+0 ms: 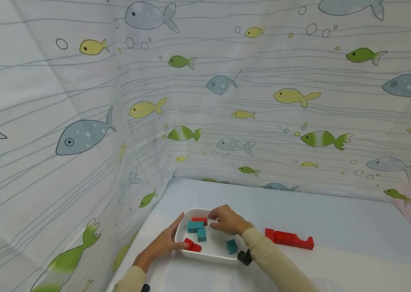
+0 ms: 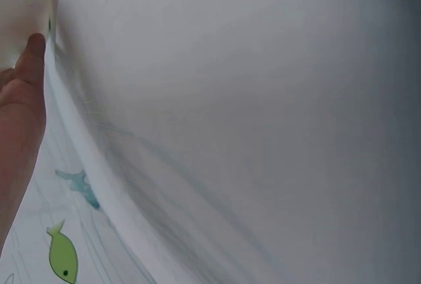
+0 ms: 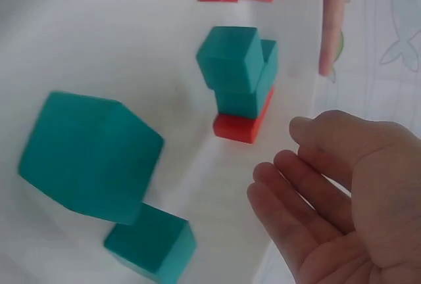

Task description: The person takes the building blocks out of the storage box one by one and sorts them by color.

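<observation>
A white tray holds several teal blocks and red blocks. My left hand holds the tray at its left end, fingers along the outer wall and thumb over the rim beside the red blocks. Over the tray's far side is my right hand, its fingers loosely bent with nothing between them. Seen from the right wrist, the right hand is apart from the teal cubes above a red block; a larger-looking teal block lies farther left.
Right of the tray, a row of red blocks lies on the pale table, the end one with a curved notch. Fish-printed sheets stand at the back and left. A black device sits on the right wrist.
</observation>
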The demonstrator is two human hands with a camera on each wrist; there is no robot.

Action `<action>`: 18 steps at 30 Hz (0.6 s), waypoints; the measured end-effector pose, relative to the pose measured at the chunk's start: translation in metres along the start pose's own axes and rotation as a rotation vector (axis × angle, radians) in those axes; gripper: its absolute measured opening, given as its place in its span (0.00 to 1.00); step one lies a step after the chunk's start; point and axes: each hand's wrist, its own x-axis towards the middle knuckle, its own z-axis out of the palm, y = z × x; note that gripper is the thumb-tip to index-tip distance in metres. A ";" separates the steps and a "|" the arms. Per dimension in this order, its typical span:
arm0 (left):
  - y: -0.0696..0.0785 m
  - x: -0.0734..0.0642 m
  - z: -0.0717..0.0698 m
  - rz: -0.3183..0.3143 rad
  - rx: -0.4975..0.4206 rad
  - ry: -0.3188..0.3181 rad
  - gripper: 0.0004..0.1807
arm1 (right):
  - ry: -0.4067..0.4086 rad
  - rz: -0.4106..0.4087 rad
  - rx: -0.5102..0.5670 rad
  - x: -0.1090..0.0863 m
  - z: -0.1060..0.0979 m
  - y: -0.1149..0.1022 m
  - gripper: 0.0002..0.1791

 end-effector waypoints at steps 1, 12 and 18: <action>0.000 0.000 0.000 0.001 -0.006 -0.001 0.57 | -0.003 -0.009 -0.012 0.002 -0.001 -0.001 0.17; 0.005 -0.003 -0.002 0.013 -0.028 -0.014 0.56 | -0.068 -0.071 -0.270 0.027 0.005 -0.013 0.12; 0.005 -0.004 -0.004 0.022 -0.034 -0.032 0.56 | -0.066 -0.065 -0.372 0.034 0.018 -0.019 0.07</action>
